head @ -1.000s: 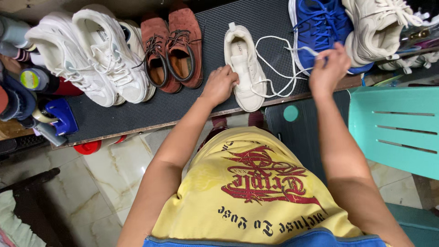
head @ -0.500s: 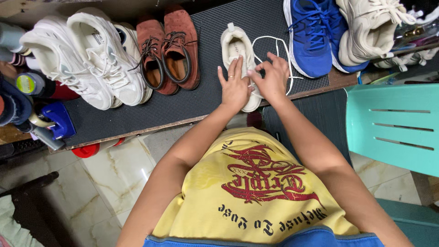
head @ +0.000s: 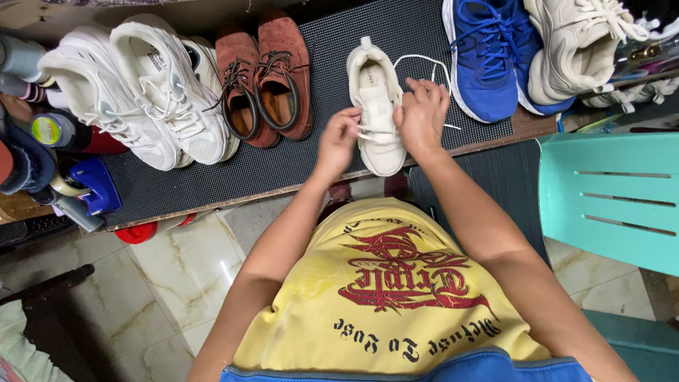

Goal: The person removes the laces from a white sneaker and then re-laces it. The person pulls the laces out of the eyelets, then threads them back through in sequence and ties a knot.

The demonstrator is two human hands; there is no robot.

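Head view: both hands are seen from above, at one cream shoe on a dark mat.
Left hand [head: 338,138]: fingers are pinched together on the white lace [head: 373,132] at the shoe's left side; the lace is drawn across the tongue, seemingly so that it stays taut.
Right hand [head: 422,114]: fingers are curled and closed on the same lace at the shoe's right side; the far loop of lace is left slack behind it on the mat.
Cream shoe [head: 375,99]: laid toe toward the person, near the mat's front edge; kept flat, seemingly so that both hands stay free for the lace.
Mat [head: 283,159]: ribbed and dark, laid over a wooden board.
Left of shoe: brown shoes [head: 265,81] just beside; white sneakers [head: 141,92] further off.
Right of shoe: blue sneaker [head: 488,56], then a beige sneaker [head: 573,49].
Near right: teal chair [head: 612,198], apart from the hands.
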